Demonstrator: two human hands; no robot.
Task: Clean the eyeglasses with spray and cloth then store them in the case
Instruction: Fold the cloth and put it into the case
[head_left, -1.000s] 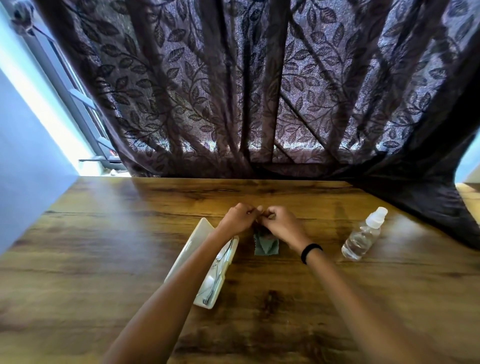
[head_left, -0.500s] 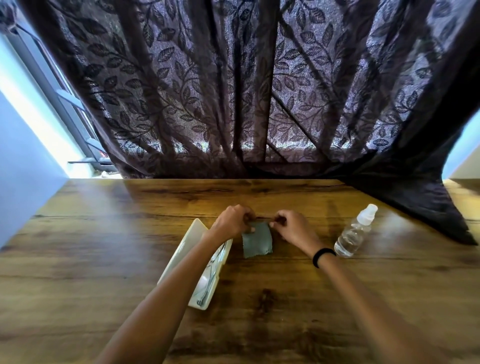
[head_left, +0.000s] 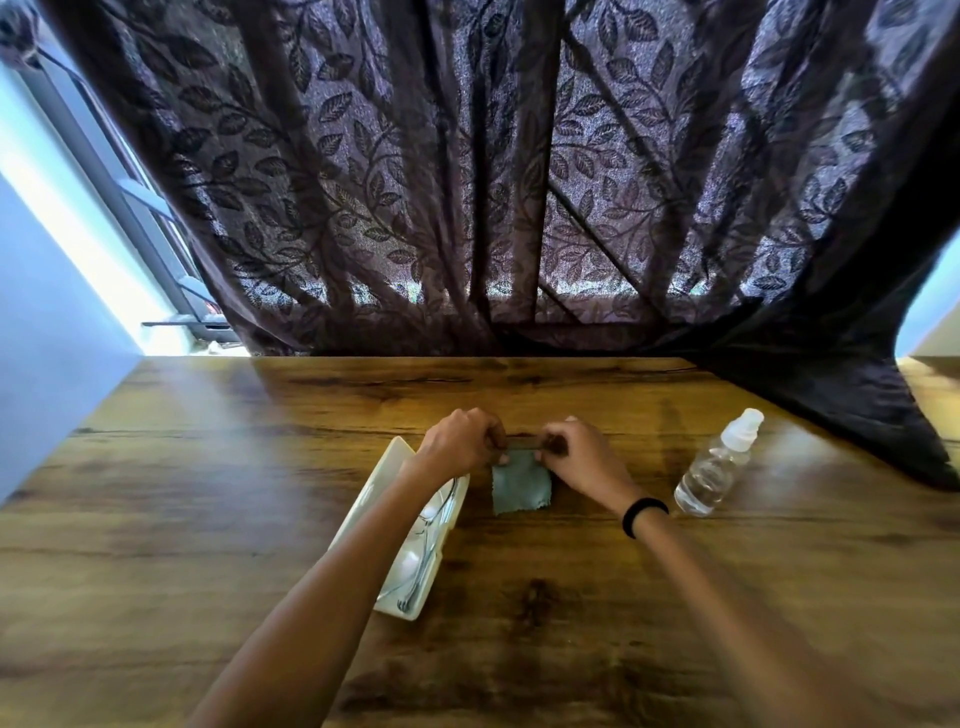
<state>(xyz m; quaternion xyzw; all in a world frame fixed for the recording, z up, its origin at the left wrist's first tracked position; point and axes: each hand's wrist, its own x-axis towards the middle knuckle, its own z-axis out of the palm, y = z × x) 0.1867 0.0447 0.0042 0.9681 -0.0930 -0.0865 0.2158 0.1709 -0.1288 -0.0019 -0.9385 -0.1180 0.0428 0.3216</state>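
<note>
A small grey-green cloth (head_left: 521, 486) hangs spread over the wooden table (head_left: 208, 519), pinched at its top edge by both hands. My left hand (head_left: 460, 444) grips the top left corner and my right hand (head_left: 576, 457) the top right. Under my left forearm lies an open white case (head_left: 387, 480) with the eyeglasses (head_left: 423, 551) folded inside it. To the right of my right wrist stands a clear spray bottle (head_left: 719, 465) with a white cap, tilted slightly.
A dark leaf-patterned curtain (head_left: 493, 182) hangs along the table's far edge, and its hem drapes onto the table at the far right (head_left: 872, 415). A pale wall (head_left: 47, 332) borders the table on the left.
The cloth was bunched between my hands a second ago; it is now pulled out flat, and my hands have moved apart along its top edge.
</note>
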